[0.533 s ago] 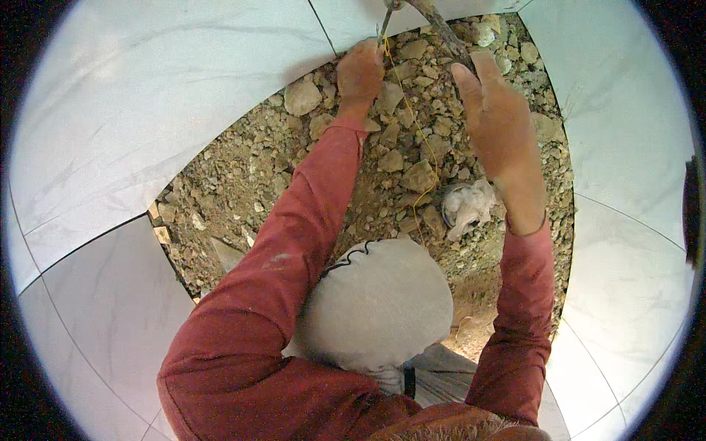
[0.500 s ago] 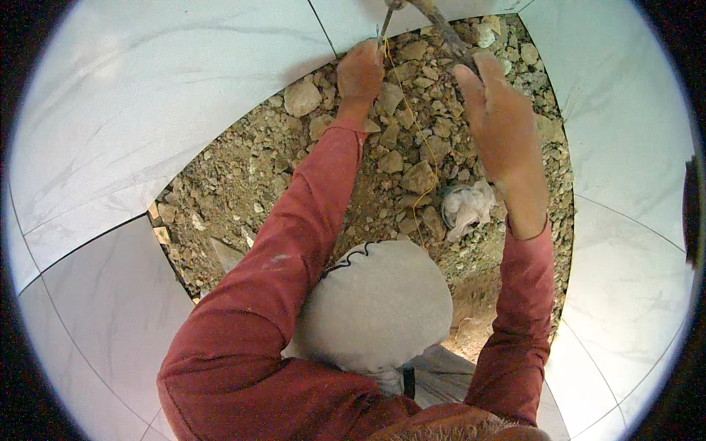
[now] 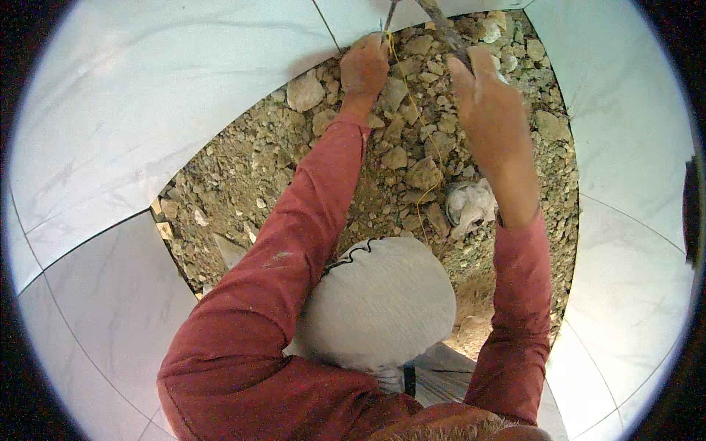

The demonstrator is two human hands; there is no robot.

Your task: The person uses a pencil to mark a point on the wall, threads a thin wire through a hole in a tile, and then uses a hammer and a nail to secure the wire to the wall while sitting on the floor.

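Note:
My left hand (image 3: pixel 365 70) is closed around a thin metal rod (image 3: pixel 389 18) at the far edge of the rubble, by the tiles. The rod's top runs out of view. A thin yellow string (image 3: pixel 418 110) starts at the rod beside my fingers and trails back over the stones. To the right, my right hand (image 3: pixel 498 125) grips the dark handle of a hammer (image 3: pixel 443 28), slanting up and left. The hammer's head is cut off by the upper edge. Below the right hand lies a crumpled whitish plastic bag (image 3: pixel 472 207) on the rubble.
Broken stones and dirt (image 3: pixel 257 169) fill the untiled patch. Pale marbled tiles (image 3: pixel 162 95) border it at the far side, left and right (image 3: pixel 632 147). My knee in grey cloth (image 3: pixel 382 301) is in the near middle. A larger stone (image 3: pixel 305 92) sits left of my left hand.
The right hand and hammer have shifted slightly up and left; the hammer's head, partly visible at the rod before, is now out of view. The left hand keeps its hold.

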